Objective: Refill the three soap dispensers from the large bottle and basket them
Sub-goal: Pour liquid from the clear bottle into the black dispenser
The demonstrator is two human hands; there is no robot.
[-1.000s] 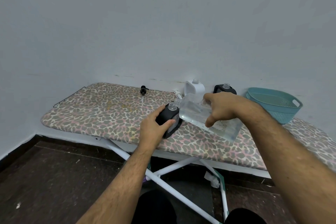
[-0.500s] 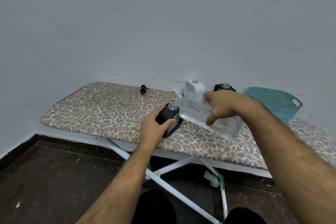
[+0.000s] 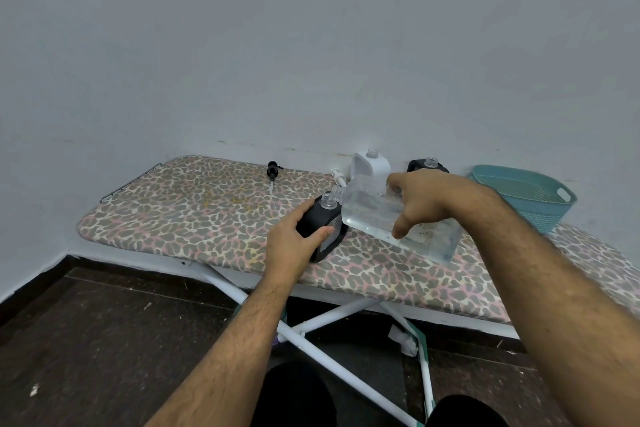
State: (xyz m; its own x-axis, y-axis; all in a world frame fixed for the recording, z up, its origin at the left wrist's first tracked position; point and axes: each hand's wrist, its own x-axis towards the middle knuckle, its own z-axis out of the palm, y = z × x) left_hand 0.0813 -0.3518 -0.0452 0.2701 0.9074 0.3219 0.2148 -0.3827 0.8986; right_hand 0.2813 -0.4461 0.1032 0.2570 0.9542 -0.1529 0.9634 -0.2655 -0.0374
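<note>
My left hand (image 3: 294, 243) grips a black soap dispenser (image 3: 329, 225) standing on the leopard-print ironing board (image 3: 194, 215), its clear neck uncapped. My right hand (image 3: 422, 201) holds the large clear bottle (image 3: 374, 211) of liquid tilted leftward, its spout just above and beside the dispenser's neck. A white dispenser (image 3: 369, 166) and a second black dispenser (image 3: 427, 165) stand uncapped by the wall behind. The teal basket (image 3: 530, 198) sits at the right.
A black pump head (image 3: 273, 172) and a white pump head (image 3: 337, 177) lie on the board near the wall. The board's white legs (image 3: 329, 322) cross over a dark floor below. The wall runs close behind the board.
The large bottle has risen slightly and tipped a little further toward the dispenser's neck. My left hand stays on the black dispenser.
</note>
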